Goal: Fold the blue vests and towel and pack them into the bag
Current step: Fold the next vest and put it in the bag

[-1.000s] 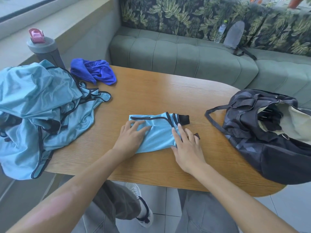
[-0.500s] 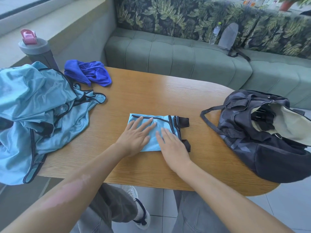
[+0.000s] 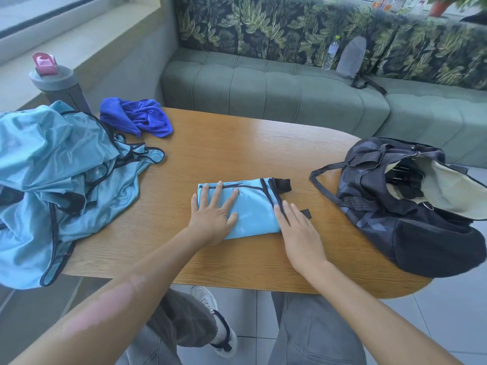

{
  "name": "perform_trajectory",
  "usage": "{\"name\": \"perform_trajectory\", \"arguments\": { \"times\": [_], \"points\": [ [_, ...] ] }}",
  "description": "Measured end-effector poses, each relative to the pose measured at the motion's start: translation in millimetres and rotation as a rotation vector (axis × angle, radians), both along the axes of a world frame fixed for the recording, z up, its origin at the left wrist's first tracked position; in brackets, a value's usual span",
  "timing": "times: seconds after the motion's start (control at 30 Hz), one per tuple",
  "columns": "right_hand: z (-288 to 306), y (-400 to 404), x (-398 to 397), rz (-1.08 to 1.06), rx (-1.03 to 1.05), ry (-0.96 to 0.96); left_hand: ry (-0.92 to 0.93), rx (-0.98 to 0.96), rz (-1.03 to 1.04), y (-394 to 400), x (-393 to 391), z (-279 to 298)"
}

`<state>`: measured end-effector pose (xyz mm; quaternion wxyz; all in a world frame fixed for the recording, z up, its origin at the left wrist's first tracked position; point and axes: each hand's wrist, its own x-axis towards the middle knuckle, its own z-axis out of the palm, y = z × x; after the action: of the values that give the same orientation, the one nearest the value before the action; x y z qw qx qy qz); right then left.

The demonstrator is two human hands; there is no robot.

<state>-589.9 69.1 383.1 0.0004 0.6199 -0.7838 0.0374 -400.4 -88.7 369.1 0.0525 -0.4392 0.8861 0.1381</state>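
Observation:
A folded light-blue vest (image 3: 253, 206) with black trim lies in the middle of the wooden table (image 3: 237, 143). My left hand (image 3: 213, 217) presses flat on its left half, fingers spread. My right hand (image 3: 297, 230) lies flat on the vest's right end, fingers straight over the black trim. A heap of unfolded light-blue vests (image 3: 52, 180) hangs over the table's left edge. The crumpled dark-blue towel (image 3: 137, 118) sits at the far left. The dark bag (image 3: 411, 206) stands open on the right, its pale lining showing.
A grey bottle (image 3: 58, 85) with a pink lid stands behind the vest heap. A green sofa (image 3: 276, 88) runs behind the table, with a grey pouch (image 3: 351, 57) and a water bottle (image 3: 330, 52) on it. My knees and a shoe show below the table's near edge.
My right hand has slid right along the folded vest to its right end. The left hand stays pressed on the left half. The camera has shifted slightly.

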Motion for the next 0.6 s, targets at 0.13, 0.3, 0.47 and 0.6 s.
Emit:
{"name": "perform_trajectory", "arguments": {
  "times": [0.13,0.3,0.47,0.6],
  "points": [
    [5.5,24.8,-17.5,-0.14,-0.105,-0.046,-0.121,-0.05,0.111,17.0,-3.8,14.9],
    [-3.2,46.4,-20.4,-0.11,-0.199,-0.185,-0.111,-0.329,0.096,3.9,7.9,31.0],
    [4.0,44.6,-0.2,-0.078,-0.262,-0.315,0.043,-0.18,0.173,-0.6,24.2,37.8],
    [7.5,37.0,15.5,-0.004,-0.285,-0.345,0.128,0.062,0.281,21.9,33.0,43.2]
  ]
}}
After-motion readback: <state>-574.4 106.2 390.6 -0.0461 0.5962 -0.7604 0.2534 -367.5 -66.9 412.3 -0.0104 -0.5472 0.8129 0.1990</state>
